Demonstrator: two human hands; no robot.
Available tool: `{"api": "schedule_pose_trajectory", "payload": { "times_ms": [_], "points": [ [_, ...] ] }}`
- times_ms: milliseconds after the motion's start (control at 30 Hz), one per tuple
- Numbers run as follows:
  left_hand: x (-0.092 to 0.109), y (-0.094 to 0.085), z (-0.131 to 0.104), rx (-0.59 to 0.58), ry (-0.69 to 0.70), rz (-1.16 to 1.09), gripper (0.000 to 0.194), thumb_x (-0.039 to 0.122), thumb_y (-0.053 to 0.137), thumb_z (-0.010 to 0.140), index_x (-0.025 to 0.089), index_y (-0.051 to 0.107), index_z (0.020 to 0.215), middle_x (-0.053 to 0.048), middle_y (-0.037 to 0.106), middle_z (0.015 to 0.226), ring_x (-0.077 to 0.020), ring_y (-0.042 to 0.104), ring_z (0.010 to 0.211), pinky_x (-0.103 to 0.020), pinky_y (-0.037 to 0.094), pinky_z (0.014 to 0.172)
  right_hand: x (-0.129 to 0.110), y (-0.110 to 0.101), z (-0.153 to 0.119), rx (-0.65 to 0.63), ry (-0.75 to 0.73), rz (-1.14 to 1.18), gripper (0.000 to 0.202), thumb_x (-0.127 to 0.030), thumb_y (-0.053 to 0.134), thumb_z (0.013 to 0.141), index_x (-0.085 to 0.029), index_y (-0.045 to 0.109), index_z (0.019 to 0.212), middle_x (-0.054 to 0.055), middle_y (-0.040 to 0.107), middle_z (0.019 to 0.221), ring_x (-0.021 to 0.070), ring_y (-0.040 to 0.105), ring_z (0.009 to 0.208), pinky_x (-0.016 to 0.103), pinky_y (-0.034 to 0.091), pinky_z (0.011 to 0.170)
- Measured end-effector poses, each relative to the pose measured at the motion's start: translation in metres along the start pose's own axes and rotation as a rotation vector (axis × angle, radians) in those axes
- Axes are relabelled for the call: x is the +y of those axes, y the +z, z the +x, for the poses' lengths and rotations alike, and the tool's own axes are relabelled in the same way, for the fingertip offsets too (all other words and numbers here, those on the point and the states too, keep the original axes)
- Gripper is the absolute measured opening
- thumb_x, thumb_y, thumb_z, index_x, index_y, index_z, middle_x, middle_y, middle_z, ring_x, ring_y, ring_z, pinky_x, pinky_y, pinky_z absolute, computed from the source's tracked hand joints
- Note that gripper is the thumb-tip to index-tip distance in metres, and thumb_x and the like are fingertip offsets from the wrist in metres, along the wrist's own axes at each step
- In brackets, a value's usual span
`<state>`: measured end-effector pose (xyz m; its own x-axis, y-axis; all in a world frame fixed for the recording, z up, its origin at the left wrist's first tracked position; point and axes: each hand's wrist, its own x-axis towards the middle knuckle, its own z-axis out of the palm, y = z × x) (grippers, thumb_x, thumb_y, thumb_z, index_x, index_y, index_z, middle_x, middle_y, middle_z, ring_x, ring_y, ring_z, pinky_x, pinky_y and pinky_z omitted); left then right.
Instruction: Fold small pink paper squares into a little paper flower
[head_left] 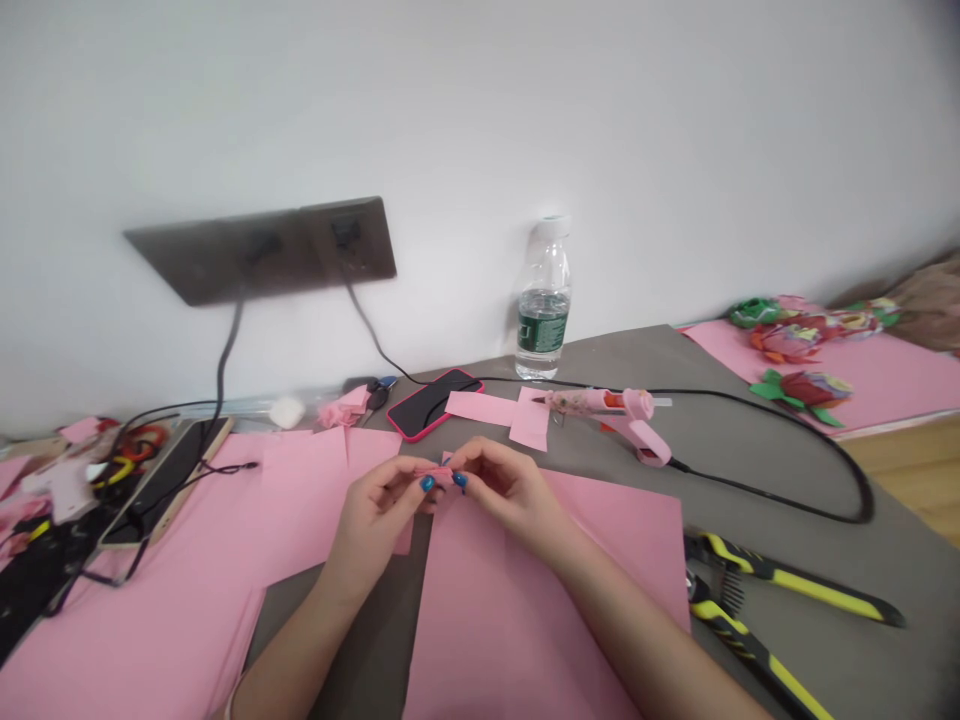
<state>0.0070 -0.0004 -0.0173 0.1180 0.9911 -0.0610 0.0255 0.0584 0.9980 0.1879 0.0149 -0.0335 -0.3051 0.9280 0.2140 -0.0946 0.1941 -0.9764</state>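
Note:
Between my two hands is a small strip of folded pink paper (433, 472), held just above the table. My left hand (384, 497) pinches its left end between thumb and fingers. At the other end, the thumb and fingertips of my right hand (495, 480) close on the same piece. Under my right forearm lies a large pink paper sheet (480, 620). Just beyond my hands are a phone with a pink case (433, 403) and cut pink paper strips (487, 408). A pink glue gun (634, 415) lies right of the strips, its nozzle over them.
A water bottle (544, 300) stands against the wall. Yellow-and-black pliers (787, 580) lie open at right, near the glue gun's looping black cable (780, 487). Finished paper flowers (806, 390) rest at far right. More pink sheets (172, 590), another phone (161, 485) and clutter fill the left.

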Motion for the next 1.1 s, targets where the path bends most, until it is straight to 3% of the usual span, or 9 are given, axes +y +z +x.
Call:
{"api": "schedule_pose_trajectory", "payload": {
  "times_ms": [300,600,800,967,1100],
  "points": [
    [0.0029,0.0016,-0.002,-0.056,0.027,0.027,0.015,0.031,0.069,0.085,0.017,0.074,0.084,-0.006,0.075,0.09,-0.0157,0.066,0.076,-0.023,0.056,0.065,0.0032,-0.0004,0.0004,-0.004,-0.005,-0.03,0.006,-0.024,0.059,0.091,-0.02,0.063,0.087,0.003,0.064,0.082,0.0163,0.06,0.075,0.029,0.048,0.069],
    [0.0019,0.0041,0.0008,0.035,-0.003,-0.054,0.021,0.032,0.077,0.077,0.017,0.062,0.08,0.003,0.061,0.069,-0.0114,0.062,0.059,-0.023,0.054,0.06,-0.0003,0.0002,0.0008,0.089,-0.012,-0.006,0.013,-0.033,0.061,0.091,-0.021,0.057,0.088,0.002,0.06,0.08,0.0151,0.056,0.07,0.026,0.044,0.061],
    [0.0017,0.0039,-0.0017,-0.052,-0.062,-0.01,0.024,0.036,0.073,0.081,0.016,0.071,0.095,-0.005,0.072,0.086,-0.0159,0.066,0.071,-0.026,0.055,0.066,0.0012,-0.0006,0.0015,0.044,-0.047,-0.075,0.007,-0.025,0.062,0.089,-0.021,0.059,0.084,0.003,0.061,0.082,0.0165,0.058,0.073,0.029,0.046,0.065],
    [-0.0001,0.0024,-0.002,-0.099,-0.097,0.045,0.024,0.039,0.069,0.085,0.016,0.074,0.088,-0.007,0.074,0.081,-0.0169,0.067,0.069,-0.023,0.053,0.059,-0.0007,-0.0014,0.0019,0.038,-0.17,-0.143,0.008,-0.017,0.058,0.089,-0.021,0.061,0.083,0.004,0.059,0.084,0.0169,0.057,0.075,0.029,0.045,0.064],
    [-0.0019,0.0014,-0.0014,-0.099,-0.14,0.051,0.029,0.042,0.067,0.086,0.015,0.075,0.094,-0.009,0.076,0.082,-0.0172,0.069,0.065,-0.025,0.054,0.056,-0.0024,-0.0006,0.0012,0.019,-0.216,-0.183,0.012,-0.015,0.057,0.091,-0.022,0.065,0.083,0.007,0.061,0.091,0.0193,0.06,0.083,0.032,0.049,0.069]
  ]
}}
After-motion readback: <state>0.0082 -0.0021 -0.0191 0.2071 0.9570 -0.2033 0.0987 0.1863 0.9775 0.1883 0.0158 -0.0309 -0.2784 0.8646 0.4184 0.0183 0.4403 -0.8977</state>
